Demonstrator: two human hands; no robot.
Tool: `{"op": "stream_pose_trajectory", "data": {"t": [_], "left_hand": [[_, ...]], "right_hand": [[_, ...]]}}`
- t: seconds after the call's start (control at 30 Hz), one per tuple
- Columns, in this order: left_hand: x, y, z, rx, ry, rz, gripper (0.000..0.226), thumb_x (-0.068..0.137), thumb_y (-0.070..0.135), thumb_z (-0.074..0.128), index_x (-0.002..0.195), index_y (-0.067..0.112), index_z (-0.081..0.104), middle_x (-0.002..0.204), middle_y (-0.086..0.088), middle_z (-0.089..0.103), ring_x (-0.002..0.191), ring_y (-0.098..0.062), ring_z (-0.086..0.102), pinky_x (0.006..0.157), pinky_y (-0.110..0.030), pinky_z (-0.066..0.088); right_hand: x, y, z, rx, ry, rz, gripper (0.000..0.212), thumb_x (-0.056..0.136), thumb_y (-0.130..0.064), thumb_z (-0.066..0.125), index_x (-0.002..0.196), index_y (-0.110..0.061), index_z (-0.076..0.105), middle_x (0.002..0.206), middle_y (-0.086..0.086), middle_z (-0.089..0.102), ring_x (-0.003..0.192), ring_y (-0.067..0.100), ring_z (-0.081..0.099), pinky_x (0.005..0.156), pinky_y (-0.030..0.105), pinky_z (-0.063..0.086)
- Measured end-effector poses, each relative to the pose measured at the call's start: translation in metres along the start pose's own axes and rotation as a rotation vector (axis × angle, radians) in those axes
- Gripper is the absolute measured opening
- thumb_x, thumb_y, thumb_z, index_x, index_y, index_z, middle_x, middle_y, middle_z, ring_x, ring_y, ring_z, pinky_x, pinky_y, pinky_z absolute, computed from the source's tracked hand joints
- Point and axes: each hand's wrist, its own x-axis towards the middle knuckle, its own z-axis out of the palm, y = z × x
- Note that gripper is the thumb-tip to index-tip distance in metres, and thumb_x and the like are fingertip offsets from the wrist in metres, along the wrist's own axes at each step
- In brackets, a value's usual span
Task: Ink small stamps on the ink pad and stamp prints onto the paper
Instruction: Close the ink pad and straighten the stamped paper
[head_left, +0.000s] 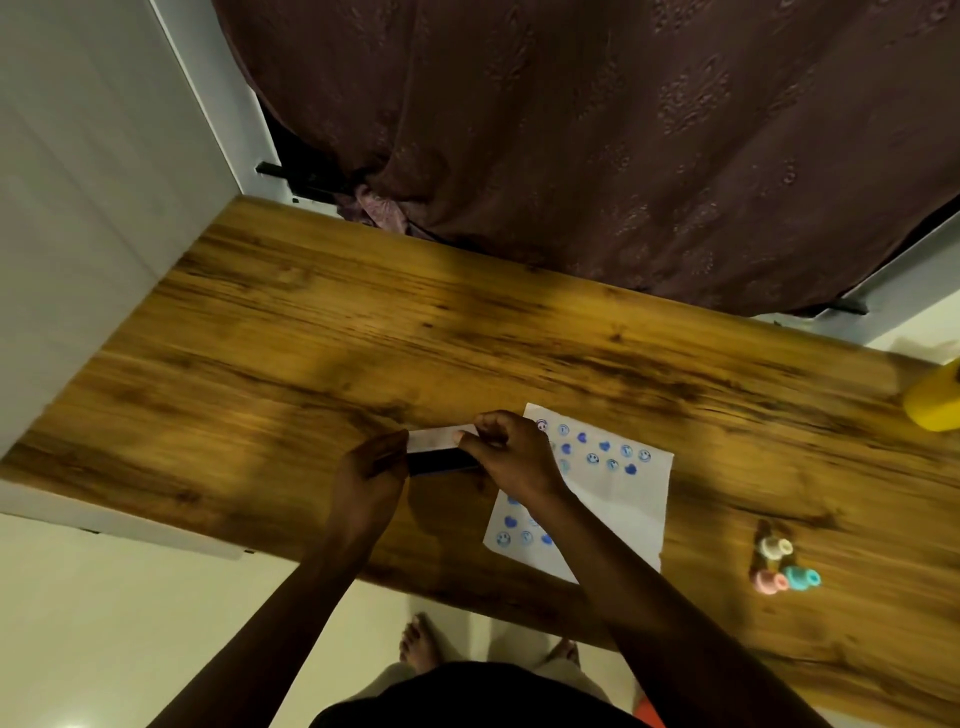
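1. A long wooden table runs across the middle of the frame, from the left edge down to the lower right.
2. A dark brown curtain hangs behind it at the top, and a white wall fills the upper left.
3. The floor at the lower left is pale, and the person's bare feet show at the bottom middle.
4. The paper lies flat on the table just right of center, dotted with blue smiley faces and hearts.
5. Three small stamps, pink, teal and white, sit together on the table at the lower right, well apart from the paper.
6. Something yellow sits at the right edge.
7. Both arms reach up from the bottom.
8. The left hand holds the left end of the dark ink pad, fingers closed on it.
9. The right hand pinches the pad's white lid, which is tipped up just above the pad.
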Motion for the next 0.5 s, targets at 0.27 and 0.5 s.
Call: {"op": "stream_pose_trajectory", "data": {"t": [0.27,0.5], "left_hand": [[-0.0090,0.0025,0.0012,0.159,0.002,0.090,0.026,0.098,-0.005,0.057,0.118,-0.001,0.073,0.117,-0.018,0.074,0.110,-0.029,0.068,0.088,-0.026,0.050],[-0.0091,0.0038,0.0054,0.127,0.039,-0.026,0.024,0.096,-0.002,0.062,0.117,-0.001,0.072,0.117,-0.023,0.073,0.111,-0.039,0.069,0.086,-0.032,0.049]], "right_hand": [[-0.0067,-0.0002,0.0035,-0.070,0.038,-0.014,0.039,0.093,-0.029,0.075,0.130,-0.018,0.069,0.130,0.000,0.073,0.117,0.012,0.068,0.094,0.021,0.051],[-0.0111,0.0010,0.0039,-0.132,0.036,-0.026,0.041,0.091,-0.019,0.076,0.132,-0.020,0.068,0.131,-0.001,0.072,0.117,0.012,0.070,0.082,0.009,0.049]]}}
